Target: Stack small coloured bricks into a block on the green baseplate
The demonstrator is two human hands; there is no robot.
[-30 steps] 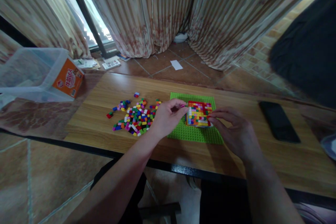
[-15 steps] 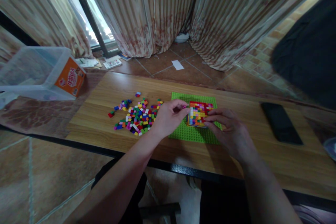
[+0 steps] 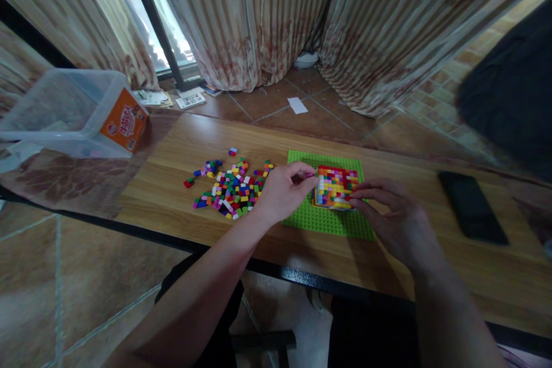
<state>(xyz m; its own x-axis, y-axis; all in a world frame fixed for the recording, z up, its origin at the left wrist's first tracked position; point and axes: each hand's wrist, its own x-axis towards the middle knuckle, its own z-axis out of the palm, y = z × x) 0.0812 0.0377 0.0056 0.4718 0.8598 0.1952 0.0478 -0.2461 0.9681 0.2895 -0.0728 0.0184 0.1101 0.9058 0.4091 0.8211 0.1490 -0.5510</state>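
Observation:
A block built of many coloured toy bricks [image 3: 335,187] stands on a green studded baseplate [image 3: 302,219]. My left hand [image 3: 287,188] is at the block's left side, thumb and forefinger pinching a small magenta brick [image 3: 310,175]. At the right side of the block, my right hand [image 3: 394,215] has its thumb and fingertips drawn together against the edge. Whether a small brick sits between those fingertips is too small to tell. A pile of loose bricks [image 3: 235,188] lies on the table left of my left hand, partly hidden by it.
The wooden table [image 3: 164,184] has a dark front edge. A black phone [image 3: 472,207] lies at the right. Beyond the left end stands a clear plastic bin [image 3: 64,106] with an orange label. Curtains [image 3: 267,23] hang behind, and a white paper [image 3: 297,105] is on the floor.
The view has shifted slightly, so everything appears a little further right. My right hand has drawn back slightly toward the block's right edge. My left hand keeps its pinch on the magenta brick.

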